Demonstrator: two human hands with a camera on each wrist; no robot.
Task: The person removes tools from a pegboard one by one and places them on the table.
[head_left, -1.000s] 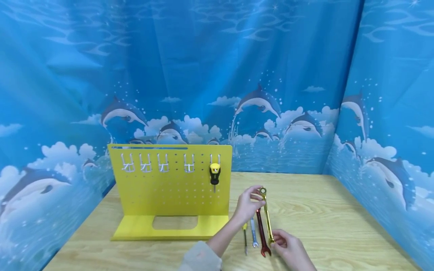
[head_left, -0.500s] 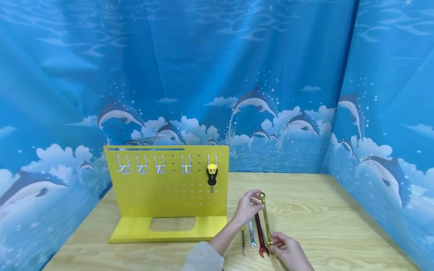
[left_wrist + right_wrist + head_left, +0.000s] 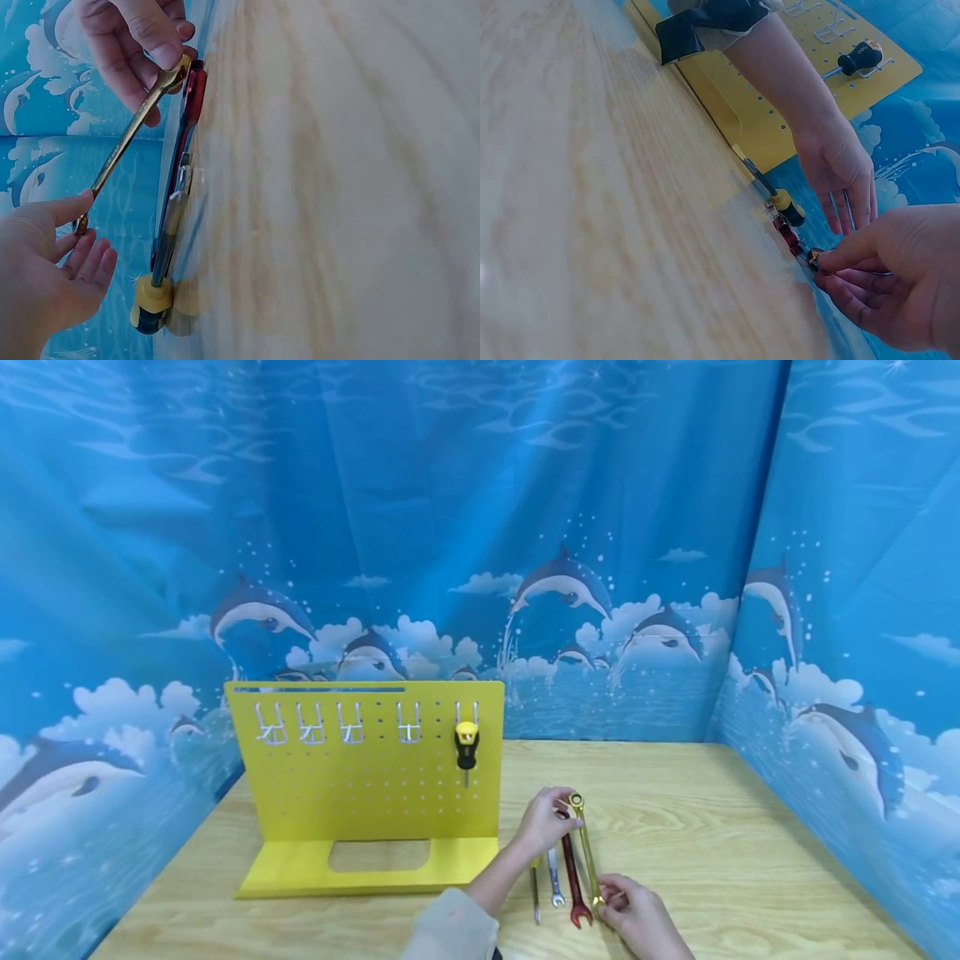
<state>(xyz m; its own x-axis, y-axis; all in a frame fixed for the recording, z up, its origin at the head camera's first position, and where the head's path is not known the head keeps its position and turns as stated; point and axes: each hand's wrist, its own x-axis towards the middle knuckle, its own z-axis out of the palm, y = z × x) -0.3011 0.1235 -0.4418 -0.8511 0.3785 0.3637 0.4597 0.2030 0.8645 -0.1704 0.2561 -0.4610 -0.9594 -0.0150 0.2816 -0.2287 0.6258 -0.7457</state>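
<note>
A gold combination wrench (image 3: 587, 853) is held at both ends, tilted above the table in the left wrist view. My left hand (image 3: 545, 820) pinches its ring end between thumb and fingers. At the other end, my right hand (image 3: 637, 910) pinches the open jaw. Just left of it lie a red wrench (image 3: 572, 872), a smaller silver wrench (image 3: 555, 881) and a screwdriver (image 3: 536, 892) with a yellow and black handle (image 3: 152, 304). My left hand and forearm hide the upper ends of these tools in the head view.
A yellow pegboard stand (image 3: 360, 802) stands to the left on the wooden table (image 3: 675, 810). Several metal hooks (image 3: 350, 724) line its upper part. A stubby yellow and black screwdriver (image 3: 467, 745) hangs from the rightmost hook. Blue dolphin curtains (image 3: 480, 527) enclose the back and sides.
Both hands have lowered the gold wrench slightly, its ring end dropping more than the open end. The grips stay the same. The head view has shifted a little.
</note>
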